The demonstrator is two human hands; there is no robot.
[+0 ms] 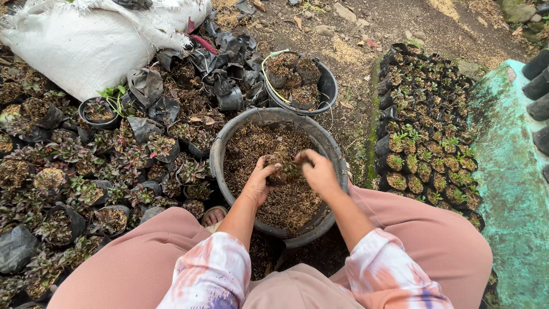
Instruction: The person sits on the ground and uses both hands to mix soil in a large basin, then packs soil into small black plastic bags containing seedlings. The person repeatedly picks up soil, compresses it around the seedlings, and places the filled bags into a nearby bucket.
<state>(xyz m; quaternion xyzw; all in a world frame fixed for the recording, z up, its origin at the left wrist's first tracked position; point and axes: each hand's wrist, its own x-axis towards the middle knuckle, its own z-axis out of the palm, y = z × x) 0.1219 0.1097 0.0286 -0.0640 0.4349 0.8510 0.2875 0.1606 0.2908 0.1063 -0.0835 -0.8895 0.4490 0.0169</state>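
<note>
- Cupping a clump of brown potting mix (284, 166) between both hands, above the middle of the large grey basin (222, 150), so crumbs are falling back into the mix.
- Left hand (260, 182) curling under and against the clump's left side, fingers bent round it, supporting from below.
- Right hand (318, 170) closing over the top and right side, fingers pressed together, seemingly squeezing or breaking the clump.
- Sitting with knees in pink trousers (143, 263) spread either side of the basin, keeping it within easy reach.
- Standing just behind: a smaller black tub (327, 86) holding filled bags.
- Crowding the ground at left: small black grow bags with reddish-green seedlings (86, 171), with empty crumpled bags (217, 57) piled near a white sack (86, 40).
- Lining up at right: neat rows of filled bags with green seedlings (426, 137), beside a green tarp (509, 171).
</note>
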